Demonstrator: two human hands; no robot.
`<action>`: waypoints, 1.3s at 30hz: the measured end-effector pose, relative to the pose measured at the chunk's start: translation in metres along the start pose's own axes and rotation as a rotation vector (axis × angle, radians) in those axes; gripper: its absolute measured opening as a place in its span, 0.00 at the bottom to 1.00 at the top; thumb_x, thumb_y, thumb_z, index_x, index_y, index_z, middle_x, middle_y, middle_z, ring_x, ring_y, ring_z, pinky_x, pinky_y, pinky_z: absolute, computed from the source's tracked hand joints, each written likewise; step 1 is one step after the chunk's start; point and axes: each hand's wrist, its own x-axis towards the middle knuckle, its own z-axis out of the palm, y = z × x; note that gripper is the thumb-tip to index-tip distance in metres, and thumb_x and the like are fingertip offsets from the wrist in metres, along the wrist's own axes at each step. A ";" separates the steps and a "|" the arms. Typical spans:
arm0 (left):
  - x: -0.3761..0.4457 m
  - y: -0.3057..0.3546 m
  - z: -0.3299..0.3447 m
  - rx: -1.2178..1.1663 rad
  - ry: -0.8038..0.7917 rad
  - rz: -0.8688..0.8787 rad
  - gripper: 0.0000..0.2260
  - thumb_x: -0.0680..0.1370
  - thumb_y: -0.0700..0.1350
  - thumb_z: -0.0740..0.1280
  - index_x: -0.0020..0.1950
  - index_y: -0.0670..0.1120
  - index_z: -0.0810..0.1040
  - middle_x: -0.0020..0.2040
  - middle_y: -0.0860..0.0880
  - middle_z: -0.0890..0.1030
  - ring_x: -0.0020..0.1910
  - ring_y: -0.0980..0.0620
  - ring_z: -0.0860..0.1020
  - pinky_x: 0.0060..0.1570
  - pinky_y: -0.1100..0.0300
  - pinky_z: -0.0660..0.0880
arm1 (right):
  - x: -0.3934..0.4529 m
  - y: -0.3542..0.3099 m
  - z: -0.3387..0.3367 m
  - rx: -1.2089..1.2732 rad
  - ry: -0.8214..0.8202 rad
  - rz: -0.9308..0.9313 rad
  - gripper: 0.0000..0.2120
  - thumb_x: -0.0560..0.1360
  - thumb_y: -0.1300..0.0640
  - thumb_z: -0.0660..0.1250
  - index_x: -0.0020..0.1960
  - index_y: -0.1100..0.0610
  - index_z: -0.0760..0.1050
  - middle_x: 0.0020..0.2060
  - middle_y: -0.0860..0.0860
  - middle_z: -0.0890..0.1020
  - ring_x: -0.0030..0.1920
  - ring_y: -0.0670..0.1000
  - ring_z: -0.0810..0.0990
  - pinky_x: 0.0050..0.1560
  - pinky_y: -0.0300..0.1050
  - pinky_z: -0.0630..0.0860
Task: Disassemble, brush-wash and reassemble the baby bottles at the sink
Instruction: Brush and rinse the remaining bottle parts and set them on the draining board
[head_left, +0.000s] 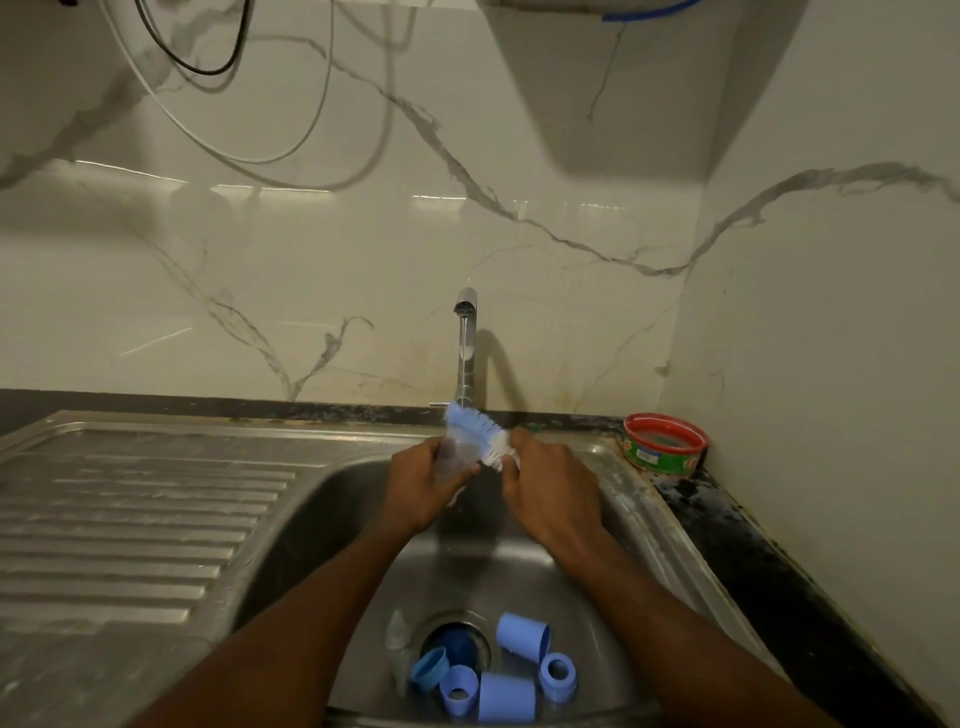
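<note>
Steel sink: landmark; ribbed drainboard at its left. Tap behind the basin, water running. Left hand over the basin, wrapped around a clear bottle. Right hand beside it, closed on the blue-and-white brush, bristles under the stream, touching the bottle. Red-rimmed tub at the sink's right rear corner. Blue caps and rings clustered around the drain; clear teat just left of them.

The brush has pale blue and white bristles. In the steel-grey sink, around the drain, lie light blue caps and rings. The tub looks red-rimmed, green-banded. The wall is cream, grey-veined; the counter black, speckled.
</note>
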 end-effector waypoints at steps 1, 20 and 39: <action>-0.001 -0.002 0.000 -0.017 0.014 -0.031 0.13 0.76 0.55 0.73 0.56 0.50 0.79 0.46 0.56 0.82 0.42 0.65 0.80 0.40 0.74 0.73 | -0.003 -0.001 0.002 -0.002 -0.027 -0.014 0.13 0.82 0.48 0.63 0.65 0.49 0.72 0.53 0.51 0.82 0.47 0.50 0.80 0.45 0.44 0.75; -0.005 0.012 -0.001 -0.117 -0.226 0.148 0.19 0.77 0.59 0.70 0.60 0.47 0.78 0.52 0.52 0.83 0.49 0.59 0.81 0.48 0.68 0.77 | -0.001 -0.014 -0.005 -0.083 0.024 -0.045 0.17 0.81 0.48 0.65 0.67 0.51 0.69 0.55 0.53 0.82 0.50 0.53 0.81 0.43 0.45 0.73; 0.006 0.019 -0.012 -0.925 -0.179 -0.657 0.17 0.85 0.50 0.52 0.63 0.41 0.75 0.53 0.39 0.83 0.43 0.47 0.81 0.37 0.57 0.78 | 0.002 -0.008 -0.008 -0.203 0.097 -0.021 0.15 0.82 0.46 0.60 0.66 0.51 0.68 0.52 0.51 0.82 0.46 0.53 0.82 0.39 0.45 0.66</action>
